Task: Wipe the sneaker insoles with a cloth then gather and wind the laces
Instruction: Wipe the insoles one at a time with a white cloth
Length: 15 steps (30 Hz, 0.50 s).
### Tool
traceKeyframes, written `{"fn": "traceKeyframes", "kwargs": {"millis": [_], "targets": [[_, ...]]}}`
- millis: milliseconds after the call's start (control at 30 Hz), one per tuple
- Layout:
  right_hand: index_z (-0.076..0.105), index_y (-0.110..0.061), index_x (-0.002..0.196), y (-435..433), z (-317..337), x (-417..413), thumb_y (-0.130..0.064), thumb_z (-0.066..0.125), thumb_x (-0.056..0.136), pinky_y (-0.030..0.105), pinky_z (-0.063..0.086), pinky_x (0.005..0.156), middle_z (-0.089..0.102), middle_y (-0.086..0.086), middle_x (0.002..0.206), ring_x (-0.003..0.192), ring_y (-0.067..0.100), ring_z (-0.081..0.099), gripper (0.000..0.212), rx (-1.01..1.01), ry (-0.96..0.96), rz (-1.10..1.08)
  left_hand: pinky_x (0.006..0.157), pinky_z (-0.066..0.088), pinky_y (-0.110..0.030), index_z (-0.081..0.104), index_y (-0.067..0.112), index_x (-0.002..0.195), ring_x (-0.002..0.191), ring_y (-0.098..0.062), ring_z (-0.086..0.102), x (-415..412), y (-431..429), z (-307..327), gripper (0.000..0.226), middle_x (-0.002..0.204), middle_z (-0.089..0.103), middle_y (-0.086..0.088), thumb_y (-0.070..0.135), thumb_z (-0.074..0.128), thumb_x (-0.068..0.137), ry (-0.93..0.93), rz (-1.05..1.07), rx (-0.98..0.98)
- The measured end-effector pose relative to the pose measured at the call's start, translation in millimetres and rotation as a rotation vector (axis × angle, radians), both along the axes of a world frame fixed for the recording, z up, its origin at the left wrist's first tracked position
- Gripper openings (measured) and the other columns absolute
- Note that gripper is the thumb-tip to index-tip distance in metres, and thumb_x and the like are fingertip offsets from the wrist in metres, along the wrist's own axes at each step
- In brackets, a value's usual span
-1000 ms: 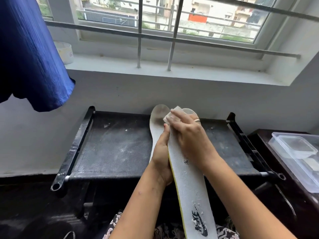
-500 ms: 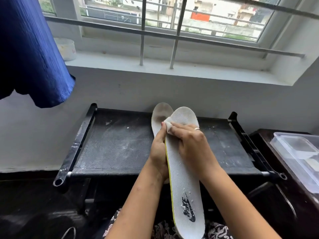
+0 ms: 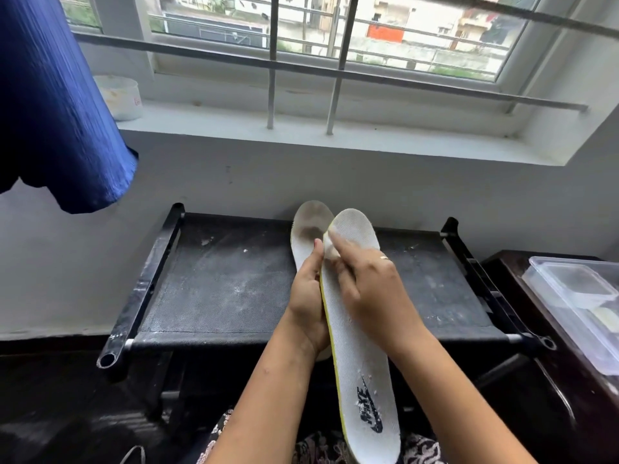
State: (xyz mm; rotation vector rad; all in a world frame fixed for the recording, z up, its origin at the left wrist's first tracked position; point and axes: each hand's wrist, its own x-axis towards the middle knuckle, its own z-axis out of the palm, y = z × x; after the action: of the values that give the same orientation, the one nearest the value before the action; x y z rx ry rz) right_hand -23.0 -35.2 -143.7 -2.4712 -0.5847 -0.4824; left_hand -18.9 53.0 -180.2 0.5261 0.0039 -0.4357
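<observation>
The wiping step is in hand, and the laces appear nowhere in view. In the centre of the frame the left hand [image 3: 306,309] grips a soiled insole [image 3: 308,226]. Its thumb lies straight along the grey, smudged face, and its other fingers are hidden behind. A white insole [image 3: 363,356] with a yellow edge and a dark logo near its lower end leans against the same palm, overlapping the soiled one on the right. Both are held up above the black bench [image 3: 217,279], which carries pale dust.

The right hand [image 3: 371,289] lies across the upper half of the white insole. Its fingers [image 3: 335,239] are close together and lightly bent over a small white cloth [image 3: 331,254], pinning it to the fabric near the left edge. The thumb is hidden, so I cannot tell whether it pinches the cloth from below.

White crumbs sit around the logo, so that lower part probably still needs a pass. The next move likely calls for firm strokes down the length while the left hand braces from behind. After that the soiled insole would come to the front, since its toe stain looks the heavier job.

A clear plastic box [image 3: 576,296] sits at the right edge of the frame.
</observation>
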Motion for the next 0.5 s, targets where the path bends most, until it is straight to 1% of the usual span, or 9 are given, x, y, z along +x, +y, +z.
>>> {"fn": "traceKeyframes", "kwargs": {"millis": [33, 67, 100, 133, 200, 267, 333, 433, 500], "targets": [[0.053, -0.017, 0.133, 0, 2, -2, -0.017, 0.043, 0.09, 0.017, 0.03, 0.098, 0.06, -0.002, 0.129, 0.113, 0.014, 0.054, 0.043, 0.04, 0.028, 0.012, 0.096, 0.047, -0.033, 0.075, 0.008, 0.096, 0.098, -0.022, 0.066, 0, 0, -1, 0.064, 0.103, 0.07, -0.011, 0.054, 0.03, 0.094, 0.013, 0.002, 0.0], [0.051, -0.02, 0.134, 0, 3, -3, -0.02, 0.043, 0.092, 0.018, 0.031, 0.1, 0.058, -0.003, 0.132, 0.117, 0.014, 0.053, 0.043, 0.051, 0.041, 0.014, 0.103, 0.042, -0.035, 0.071, 0.008, 0.101, 0.104, -0.023, 0.063, 0, 0, 0, 0.061, 0.108, 0.067, -0.012, 0.054, 0.033, 0.094, 0.023, 0.005, -0.01], [0.051, -0.02, 0.134, 1, 3, -3, -0.018, 0.045, 0.092, 0.019, 0.032, 0.101, 0.058, -0.003, 0.132, 0.119, 0.014, 0.052, 0.042, 0.048, 0.04, 0.006, 0.109, 0.036, -0.038, 0.067, 0.008, 0.109, 0.111, -0.026, 0.058, -1, 0, 0, 0.057, 0.114, 0.062, -0.013, 0.054, 0.035, 0.094, 0.023, 0.009, -0.021], [0.053, -0.018, 0.132, 2, 4, -2, -0.015, 0.045, 0.092, 0.018, 0.033, 0.102, 0.059, -0.002, 0.131, 0.121, 0.015, 0.053, 0.041, 0.039, 0.031, -0.002, 0.11, 0.034, -0.039, 0.065, 0.009, 0.114, 0.115, -0.027, 0.055, -1, 0, 1, 0.056, 0.117, 0.06, -0.013, 0.053, 0.036, 0.094, 0.027, 0.017, -0.026], [0.061, -0.012, 0.123, 3, 3, 5, -0.014, 0.043, 0.091, 0.016, 0.031, 0.101, 0.063, 0.002, 0.124, 0.119, 0.017, 0.056, 0.037, 0.007, -0.026, -0.014, 0.099, 0.046, -0.035, 0.066, 0.009, 0.115, 0.107, -0.025, 0.063, -2, 0, 3, 0.056, 0.113, 0.066, -0.013, 0.051, 0.033, 0.096, 0.02, 0.019, -0.02], [0.069, -0.008, 0.11, 0, 5, 19, -0.023, 0.036, 0.089, 0.018, 0.033, 0.097, 0.069, 0.006, 0.112, 0.112, 0.02, 0.061, 0.041, -0.019, -0.097, -0.06, 0.085, 0.055, -0.032, 0.063, 0.007, 0.117, 0.095, -0.024, 0.068, -4, -1, 5, 0.055, 0.105, 0.07, -0.014, 0.047, 0.03, 0.097, 0.002, 0.008, -0.011], [0.07, -0.006, 0.106, -7, 11, 37, -0.023, 0.039, 0.091, 0.022, 0.035, 0.096, 0.07, 0.011, 0.109, 0.11, 0.025, 0.062, 0.039, -0.016, -0.094, -0.157, 0.076, 0.058, -0.032, 0.061, 0.005, 0.117, 0.089, -0.025, 0.07, -5, -2, 7, 0.054, 0.099, 0.071, -0.014, 0.044, 0.029, 0.098, -0.011, -0.003, 0.011], [0.068, -0.005, 0.111, -19, 16, 57, -0.013, 0.047, 0.094, 0.031, 0.038, 0.096, 0.067, 0.017, 0.113, 0.111, 0.031, 0.058, 0.028, -0.016, -0.023, -0.306, 0.063, 0.058, -0.035, 0.06, 0.003, 0.117, 0.08, -0.028, 0.071, -6, -4, 8, 0.055, 0.093, 0.071, -0.016, 0.043, 0.027, 0.098, -0.029, -0.033, 0.032], [0.07, -0.005, 0.102, -20, 16, 57, -0.01, 0.047, 0.093, 0.035, 0.044, 0.085, 0.071, 0.016, 0.099, 0.097, 0.034, 0.061, 0.025, -0.018, -0.034, -0.328, 0.065, 0.058, -0.035, 0.061, 0.003, 0.115, 0.081, -0.028, 0.07, -5, -4, 7, 0.055, 0.095, 0.071, -0.016, 0.043, 0.03, 0.096, -0.039, -0.038, 0.034]]}}
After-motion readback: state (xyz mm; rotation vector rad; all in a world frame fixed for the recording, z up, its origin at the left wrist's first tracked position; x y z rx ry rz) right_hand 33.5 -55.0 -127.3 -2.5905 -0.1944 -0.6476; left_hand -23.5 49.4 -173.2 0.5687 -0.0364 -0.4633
